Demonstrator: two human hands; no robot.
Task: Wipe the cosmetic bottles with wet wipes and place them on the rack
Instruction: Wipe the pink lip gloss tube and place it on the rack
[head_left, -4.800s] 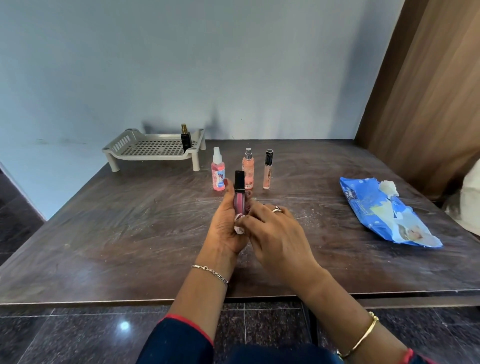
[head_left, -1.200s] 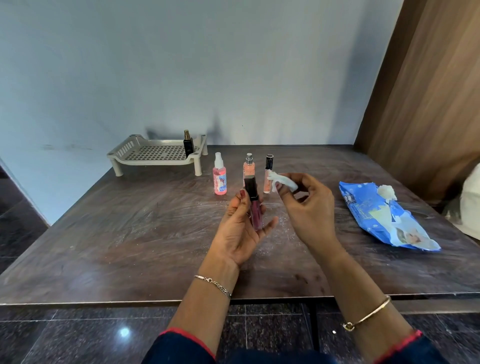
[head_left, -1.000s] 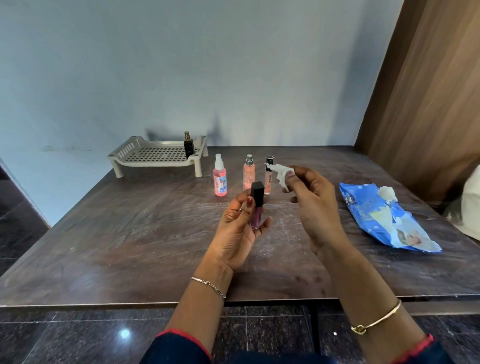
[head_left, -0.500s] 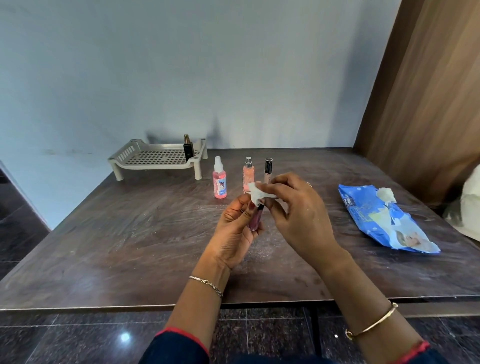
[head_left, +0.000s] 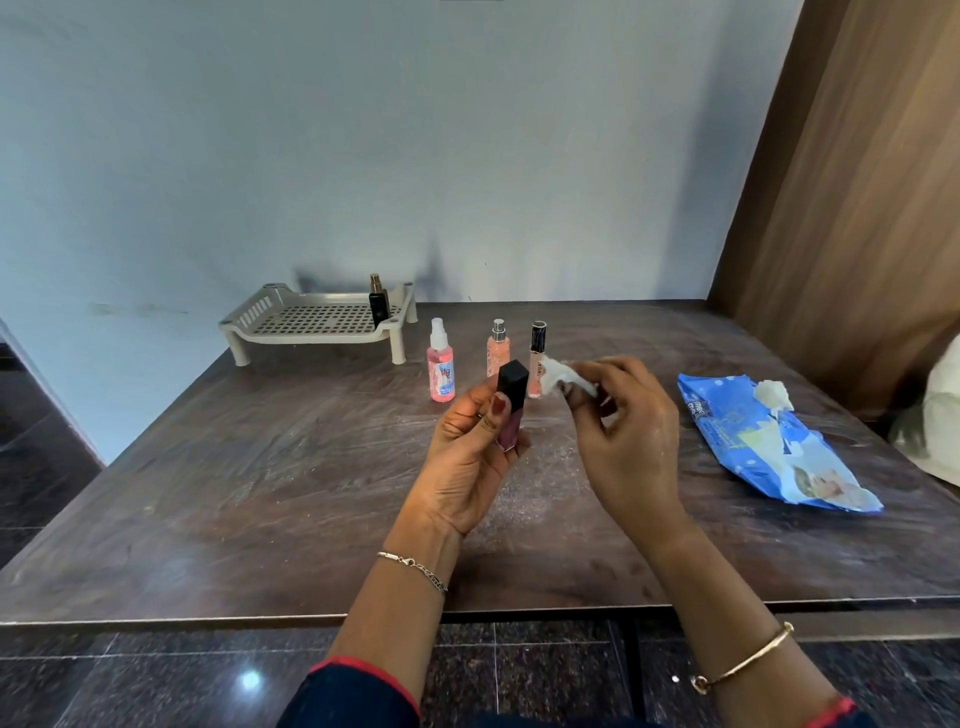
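Above surface, left hand holds pink bottle standing almost straight up, black cap on top. Just beside it on right, right hand pinches white wipe, not touching bottle; wipe must go left. Far back left sits rack, nearer left hand

Well in front of the rack, above the table, the left hand grips a lip gloss tube upright, black cap up. The right hand pinches a crumpled wipe, apart from the tube. A dark bottle stands at the rack's right end, three bottles stand just right of the rack, and a blue wipe pack lies far to its right.
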